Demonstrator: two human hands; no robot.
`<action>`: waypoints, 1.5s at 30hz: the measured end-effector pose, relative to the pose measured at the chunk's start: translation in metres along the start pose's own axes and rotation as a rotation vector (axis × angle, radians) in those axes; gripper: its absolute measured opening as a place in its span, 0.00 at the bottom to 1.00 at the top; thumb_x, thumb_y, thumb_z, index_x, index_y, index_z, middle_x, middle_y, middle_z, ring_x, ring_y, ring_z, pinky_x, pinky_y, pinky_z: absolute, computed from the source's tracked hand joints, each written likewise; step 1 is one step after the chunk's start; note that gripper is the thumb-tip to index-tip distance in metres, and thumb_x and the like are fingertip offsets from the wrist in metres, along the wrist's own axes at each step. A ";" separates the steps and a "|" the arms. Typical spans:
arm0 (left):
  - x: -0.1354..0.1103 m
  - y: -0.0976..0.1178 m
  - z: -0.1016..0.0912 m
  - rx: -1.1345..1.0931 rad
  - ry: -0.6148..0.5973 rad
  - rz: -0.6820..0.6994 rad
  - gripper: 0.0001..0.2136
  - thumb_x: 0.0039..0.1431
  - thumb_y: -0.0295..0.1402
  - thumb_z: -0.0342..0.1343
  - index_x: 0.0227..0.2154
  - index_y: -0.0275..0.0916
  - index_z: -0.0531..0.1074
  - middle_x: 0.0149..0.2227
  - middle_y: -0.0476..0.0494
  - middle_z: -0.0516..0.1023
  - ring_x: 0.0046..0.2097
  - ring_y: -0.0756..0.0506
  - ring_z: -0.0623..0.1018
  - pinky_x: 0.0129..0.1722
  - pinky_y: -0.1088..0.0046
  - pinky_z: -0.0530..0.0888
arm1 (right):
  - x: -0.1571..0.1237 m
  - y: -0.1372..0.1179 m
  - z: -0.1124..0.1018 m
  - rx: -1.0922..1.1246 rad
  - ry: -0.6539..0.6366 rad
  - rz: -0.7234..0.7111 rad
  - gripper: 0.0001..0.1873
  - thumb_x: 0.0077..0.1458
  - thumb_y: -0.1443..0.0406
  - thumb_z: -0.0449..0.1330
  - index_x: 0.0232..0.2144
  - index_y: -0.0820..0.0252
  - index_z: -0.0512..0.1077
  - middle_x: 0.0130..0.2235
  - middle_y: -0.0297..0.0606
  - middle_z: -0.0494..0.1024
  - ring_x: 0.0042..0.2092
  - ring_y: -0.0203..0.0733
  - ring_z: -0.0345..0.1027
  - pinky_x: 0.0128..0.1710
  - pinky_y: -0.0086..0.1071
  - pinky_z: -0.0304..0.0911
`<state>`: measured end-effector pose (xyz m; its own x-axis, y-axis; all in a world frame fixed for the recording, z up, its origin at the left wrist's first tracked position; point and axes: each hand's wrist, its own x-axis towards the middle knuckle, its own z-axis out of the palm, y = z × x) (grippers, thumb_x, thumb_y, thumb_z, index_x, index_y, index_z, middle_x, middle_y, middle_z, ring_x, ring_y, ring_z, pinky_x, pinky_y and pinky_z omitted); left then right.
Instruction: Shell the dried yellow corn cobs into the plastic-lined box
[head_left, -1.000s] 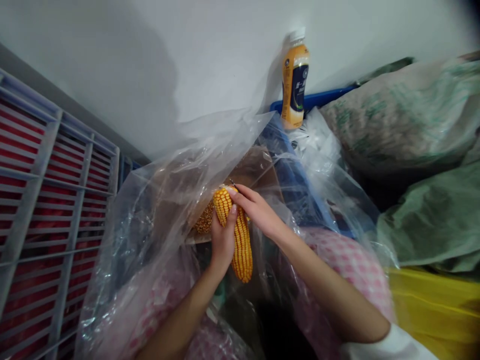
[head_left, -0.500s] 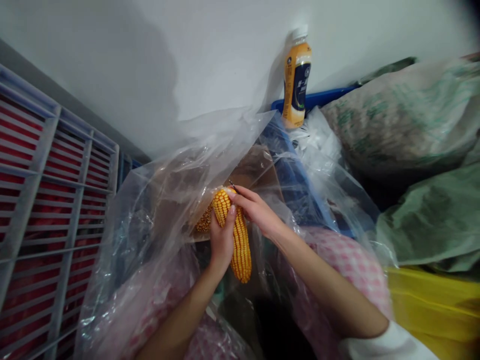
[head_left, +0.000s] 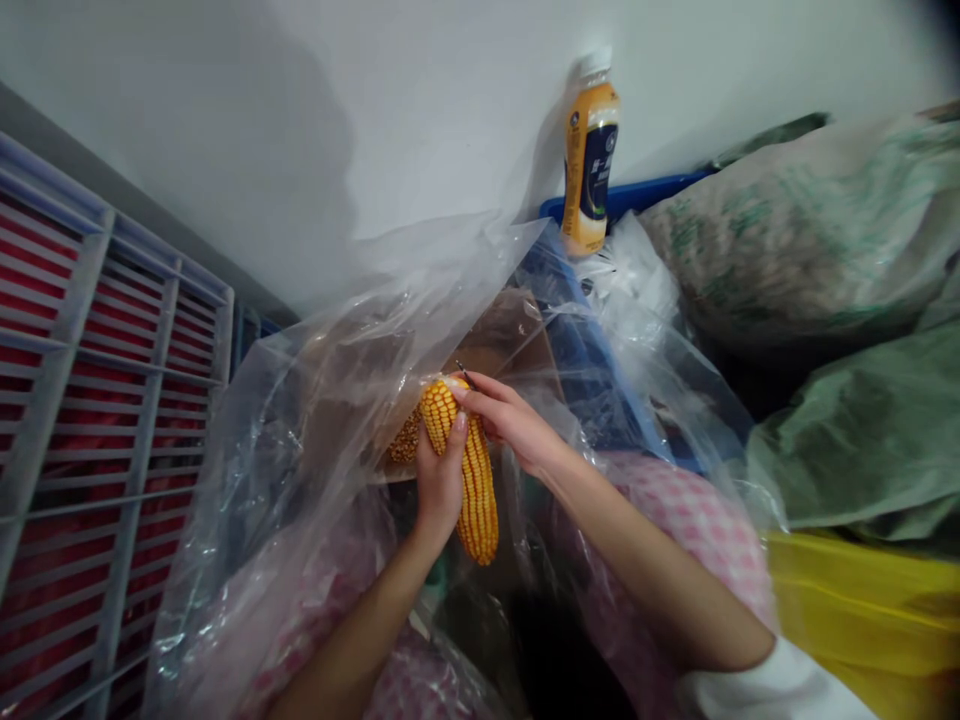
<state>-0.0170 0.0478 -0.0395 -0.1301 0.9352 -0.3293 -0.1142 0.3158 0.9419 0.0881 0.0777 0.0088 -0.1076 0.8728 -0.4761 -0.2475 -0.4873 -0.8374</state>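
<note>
Left hand (head_left: 439,485) closed around a yellow corn cob (head_left: 477,495), held upright at the mouth of a clear plastic bag (head_left: 300,420); right hand (head_left: 510,420) pinches its tip, a second corn cob (head_left: 406,440) just behind.

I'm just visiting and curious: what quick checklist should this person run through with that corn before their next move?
Left hand wrapped around the ear of yellow corn: ok.
Right hand with its fingers over the top of the ear: ok.
Kernels on the side in view look whole and in rows: ok.
Clear plastic bag kept off the hands: cannot tell, it hangs very close.
Darker corn cob behind the ear kept apart from it: cannot tell.
</note>
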 end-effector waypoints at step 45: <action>-0.006 0.018 0.003 -0.064 -0.019 0.099 0.23 0.49 0.47 0.58 0.44 0.38 0.69 0.46 0.39 0.75 0.50 0.40 0.74 0.49 0.65 0.71 | -0.013 0.000 0.004 -0.558 0.127 -0.487 0.23 0.59 0.55 0.50 0.52 0.59 0.66 0.51 0.40 0.75 0.50 0.42 0.69 0.51 0.35 0.61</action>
<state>-0.0158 0.0485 -0.0200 -0.1252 0.9644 -0.2329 -0.1642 0.2114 0.9635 0.0861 0.0667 0.0159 0.0092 0.9998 -0.0157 0.2897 -0.0177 -0.9570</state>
